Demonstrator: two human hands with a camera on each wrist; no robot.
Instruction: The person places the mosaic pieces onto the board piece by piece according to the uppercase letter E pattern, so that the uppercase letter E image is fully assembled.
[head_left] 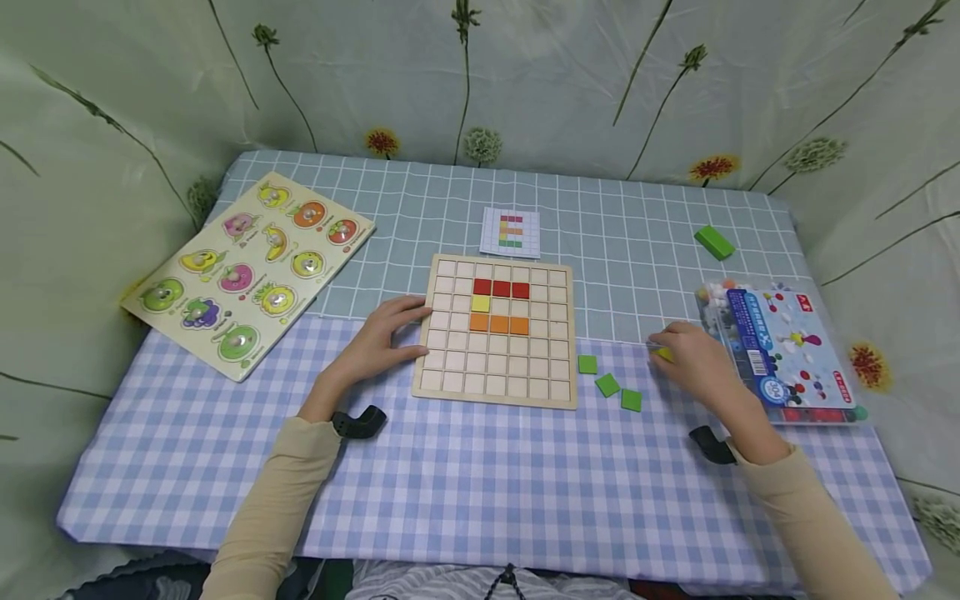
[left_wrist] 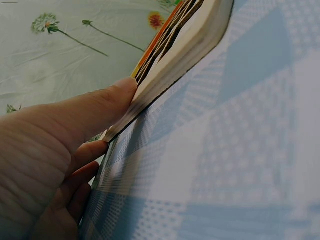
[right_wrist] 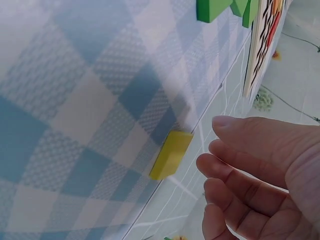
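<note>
A wooden grid board (head_left: 495, 392) lies before me, with three red tiles (head_left: 501, 288) in a row, one yellow tile (head_left: 480, 303) under the left one and three orange tiles (head_left: 498, 324) below. My left hand (head_left: 381, 337) touches the board's left edge with thumb and fingertips, the fingers spread. On the right, my right hand (head_left: 697, 360) hovers by a loose yellow tile (right_wrist: 171, 155) on the cloth. The right wrist view shows a gap between that tile and the loosely bent fingers. Three green tiles (head_left: 607, 384) lie between the board and this hand.
A pattern card (head_left: 510, 232) lies behind the board. Far left is a fruit peg puzzle (head_left: 247, 275). A clear box with a blue label (head_left: 795, 350) stands beyond my right hand, and a green block (head_left: 714, 242) lies behind it.
</note>
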